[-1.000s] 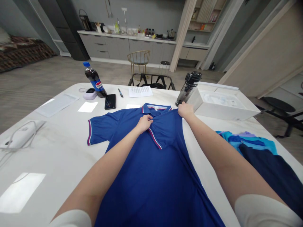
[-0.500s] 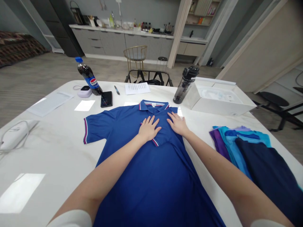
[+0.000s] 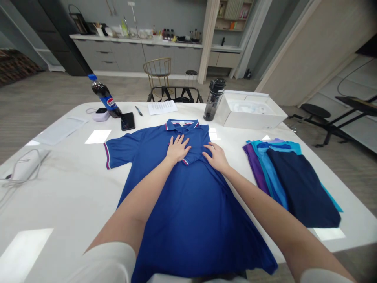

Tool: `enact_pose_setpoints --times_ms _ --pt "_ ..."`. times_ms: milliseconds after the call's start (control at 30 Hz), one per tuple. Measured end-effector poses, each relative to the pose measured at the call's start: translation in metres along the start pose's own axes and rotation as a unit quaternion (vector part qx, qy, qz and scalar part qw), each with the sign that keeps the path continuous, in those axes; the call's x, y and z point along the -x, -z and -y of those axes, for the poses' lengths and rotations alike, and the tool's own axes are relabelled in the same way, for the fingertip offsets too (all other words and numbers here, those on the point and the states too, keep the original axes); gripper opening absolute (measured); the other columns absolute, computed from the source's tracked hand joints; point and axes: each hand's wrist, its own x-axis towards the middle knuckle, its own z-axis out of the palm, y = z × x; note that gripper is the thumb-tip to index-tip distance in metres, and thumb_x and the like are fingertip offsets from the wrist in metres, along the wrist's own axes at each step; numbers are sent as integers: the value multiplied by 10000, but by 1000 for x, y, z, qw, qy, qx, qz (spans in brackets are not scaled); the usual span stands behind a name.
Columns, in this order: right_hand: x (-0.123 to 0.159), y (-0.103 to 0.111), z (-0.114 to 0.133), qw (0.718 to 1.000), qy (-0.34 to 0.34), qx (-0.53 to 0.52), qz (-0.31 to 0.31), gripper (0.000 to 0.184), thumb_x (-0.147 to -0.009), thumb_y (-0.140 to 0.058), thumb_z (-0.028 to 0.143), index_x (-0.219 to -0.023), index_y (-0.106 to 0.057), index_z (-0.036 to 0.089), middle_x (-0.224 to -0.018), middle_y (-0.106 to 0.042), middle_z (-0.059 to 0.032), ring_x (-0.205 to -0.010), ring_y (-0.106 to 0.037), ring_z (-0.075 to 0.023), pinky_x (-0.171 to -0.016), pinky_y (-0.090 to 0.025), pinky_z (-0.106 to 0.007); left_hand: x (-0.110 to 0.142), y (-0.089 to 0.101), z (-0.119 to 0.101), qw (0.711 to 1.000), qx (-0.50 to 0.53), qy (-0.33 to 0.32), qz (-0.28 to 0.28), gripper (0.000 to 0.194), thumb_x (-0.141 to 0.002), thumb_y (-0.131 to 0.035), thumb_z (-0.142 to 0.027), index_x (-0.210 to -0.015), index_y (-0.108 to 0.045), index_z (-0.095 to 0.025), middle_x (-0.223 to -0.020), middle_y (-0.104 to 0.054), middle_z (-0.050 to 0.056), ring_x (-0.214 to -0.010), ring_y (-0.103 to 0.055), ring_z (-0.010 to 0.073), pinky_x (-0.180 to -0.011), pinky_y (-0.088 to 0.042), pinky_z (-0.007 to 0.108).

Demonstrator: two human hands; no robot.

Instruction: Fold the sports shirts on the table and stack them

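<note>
A blue polo shirt [image 3: 182, 212] lies spread on the white table, its collar at the far end and one sleeve stretched out to the left. The other sleeve [image 3: 193, 154] is folded inward over the chest, its striped cuff near the middle. Flat on this folded part rests my left hand [image 3: 177, 149], fingers spread. My right hand [image 3: 217, 157] touches the shirt's right edge, its fingers slightly bent and the thumb apart from them.
Right of the shirt lies a stack of folded clothes [image 3: 303, 188]. Behind stand a white box [image 3: 250, 116], a dark water bottle [image 3: 214, 100] and a cola bottle [image 3: 106, 96]. A phone [image 3: 127, 121], a pen [image 3: 138, 111] and papers [image 3: 161, 107] lie along the far side.
My right hand has slid down along the shirt's right edge, towards me. My left hand stays on the folded sleeve. The head view has shifted to the right.
</note>
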Motion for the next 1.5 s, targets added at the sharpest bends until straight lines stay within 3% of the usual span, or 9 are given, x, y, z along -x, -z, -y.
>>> enact_pose_setpoints --times_ms 100,200,400,700,900,1033,1200,1367,1500 --pt "62 18 0 1000 5 -28 6 349 -978 -556 465 -1209 -690 239 -1300 -620 -116 -1224 -578 -262 -1059 -436 -406 12 13 -22 995 -13 -95 -16 444 -1034 -375 -310 -1417 -589 -241 -1480 -550 135 -1405 -437 290 -1211 -210 512" --pt "123 36 -3 998 -12 -41 52 282 -968 -572 462 -1087 -708 245 -1125 -659 -85 -1014 -654 -239 -934 -489 -359 28 19 -57 979 3 -205 16 397 -1000 -404 -218 -1299 -665 -239 -1321 -629 121 -1244 -532 266 -1084 -350 442" --pt "217 69 -4 989 -99 27 110 287 -956 -566 476 -864 -673 226 -893 -681 -66 -780 -657 -221 -723 -464 -323 54 11 -116 935 12 -346 78 285 -920 -501 -189 -1095 -721 -233 -1191 -644 98 -1125 -547 257 -975 -374 403" --pt "296 122 4 955 -161 45 245 375 -846 -645 442 -562 -534 225 -610 -607 -35 -613 -571 -195 -558 -307 -305 74 13 -144 951 -41 -297 79 246 -882 -476 -117 -1022 -660 -203 -1122 -652 121 -1095 -541 278 -929 -370 424" --pt "282 165 71 949 -50 -113 289 505 -845 -645 595 -546 -547 200 -501 -475 34 -514 -380 -114 -527 -274 -273 89 53 -127 970 -46 -238 29 254 -833 -501 -61 -1004 -629 -199 -1065 -652 107 -1037 -550 275 -906 -372 433" --pt "265 141 96 906 2 -180 384 446 -896 -588 582 -758 -735 184 -608 -604 10 -572 -481 -126 -566 -350 -251 144 59 -116 955 -86 -283 4 237 -889 -567 -158 -1112 -634 -206 -1159 -629 115 -1064 -540 278 -901 -373 426" --pt "279 96 87 939 -16 -47 341 326 -882 -655 503 -837 -784 206 -735 -715 -43 -691 -629 -183 -638 -408 -263 213 42 -115 930 -91 -357 -2 286 -1011 -464 -237 -1229 -648 -261 -1245 -616 91 -1082 -550 251 -911 -368 412" --pt "318 80 102 965 -15 53 256 352 -856 -704 587 -924 -769 248 -900 -770 -69 -863 -708 -256 -714 -454 -290 228 37 -110 926 -68 -370 9 302 -1020 -436 -201 -1192 -679 -253 -1254 -626 93 -1141 -549 250 -917 -370 398" --pt "336 69 128 969 23 137 205 374 -946 -611 542 -1013 -735 196 -972 -769 -127 -908 -722 -284 -774 -475 -325 230 37 -111 931 -45 -363 9 263 -1018 -434 -196 -1111 -679 -218 -1243 -638 97 -1144 -547 245 -913 -374 386"
